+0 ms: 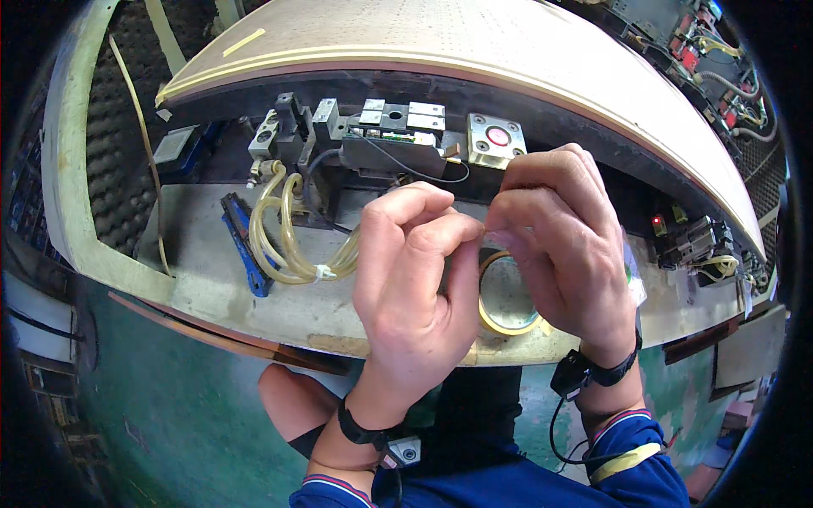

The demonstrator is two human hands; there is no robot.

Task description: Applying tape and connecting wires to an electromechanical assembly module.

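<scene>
My left hand (415, 292) and my right hand (566, 241) meet above the bench, thumb and fingertips pinched together. Whatever lies between the fingertips is too small to make out. Right below my right hand, a roll of yellowish tape (537, 322) rests on the bench, partly hidden by the fingers. A bundle of yellowish clear tubing (292, 229), tied with a white tie, lies just left of my left hand. Beyond it is a blue-handled tool (246, 245) with a dark upper part. Both wrists wear black straps with small devices.
Behind my hands stands a row of metal fixtures (394, 140), with a square metal block (496, 140) bearing a red ring. A large curved perforated panel (440, 34) spans the back. More machine parts (703, 245) sit at the right. The pale bench top (199, 229) ends above a green floor (161, 381).
</scene>
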